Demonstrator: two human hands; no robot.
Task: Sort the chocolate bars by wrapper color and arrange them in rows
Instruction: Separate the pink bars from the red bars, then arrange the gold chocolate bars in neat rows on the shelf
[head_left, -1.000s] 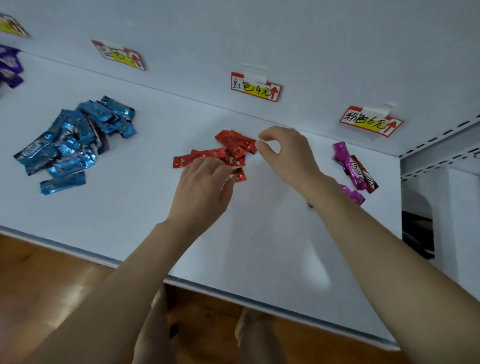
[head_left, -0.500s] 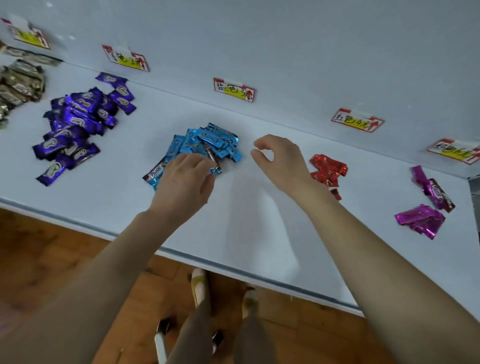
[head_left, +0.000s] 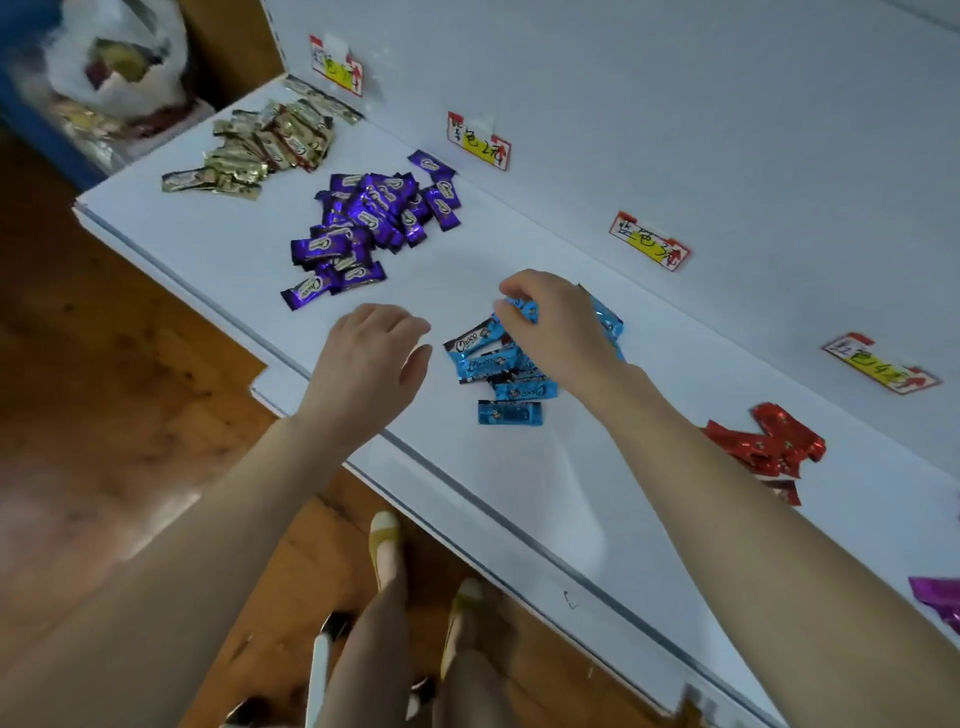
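Note:
A loose heap of blue chocolate bars (head_left: 498, 364) lies mid-shelf. My right hand (head_left: 561, 322) rests on top of the heap and pinches one blue bar (head_left: 522, 307) at its far left edge. My left hand (head_left: 371, 358) hovers just left of the heap, fingers loosely curled, holding nothing. A purple pile (head_left: 363, 228) sits farther left, a gold pile (head_left: 260, 150) beyond it near the shelf end. Red bars (head_left: 769, 441) lie to the right, partly behind my right forearm. A pink wrapper (head_left: 940, 597) shows at the right edge.
The white shelf (head_left: 519, 467) has a back panel with colour price labels (head_left: 649, 241) above each pile. Its front edge runs diagonally over a wooden floor (head_left: 104, 415). A plastic bag (head_left: 119, 57) sits past the shelf's left end. My feet (head_left: 384, 545) stand below.
The view swung left from the red pile to the blue pile. My right hand moved onto the blue heap and took hold of a bar; my left hand came off the heap to its left.

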